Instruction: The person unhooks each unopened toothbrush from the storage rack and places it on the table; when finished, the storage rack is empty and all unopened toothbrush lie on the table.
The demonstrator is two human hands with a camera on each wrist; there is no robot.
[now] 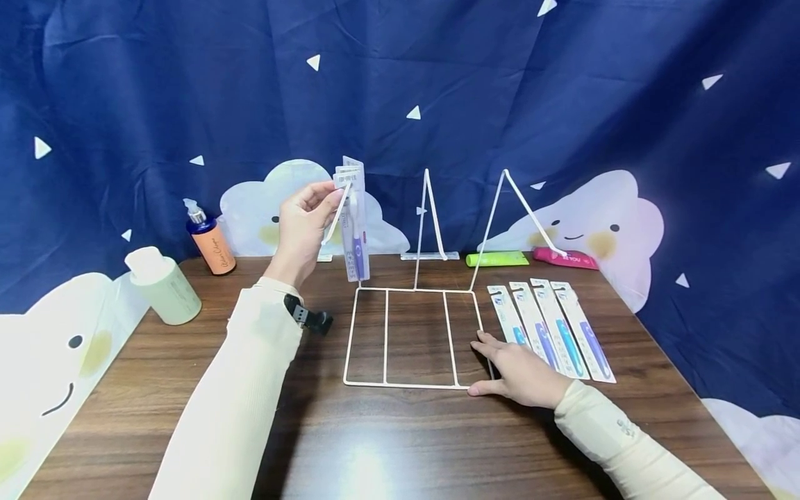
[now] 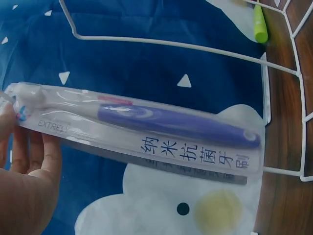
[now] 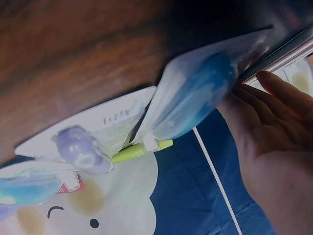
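Observation:
My left hand (image 1: 306,222) is raised and pinches the top of a packaged purple toothbrush (image 1: 355,236) hanging upright at the left prong of a white wire rack (image 1: 385,333). In the left wrist view the purple toothbrush pack (image 2: 171,127) has a second pack behind it, with my fingers (image 2: 29,166) at its head end. My right hand (image 1: 519,371) lies flat on the table, fingers straight, at the rack's front right corner. Beside it lie several toothbrush packs (image 1: 550,326) in a row. The right wrist view shows the palm (image 3: 274,142) against a blue pack (image 3: 195,98).
A green tube (image 1: 496,259) and a pink tube (image 1: 565,259) lie behind the rack's right prong. An orange pump bottle (image 1: 212,243) and a pale green bottle (image 1: 164,285) stand at the table's far left. A blue cloud-print curtain (image 1: 562,104) hangs behind.

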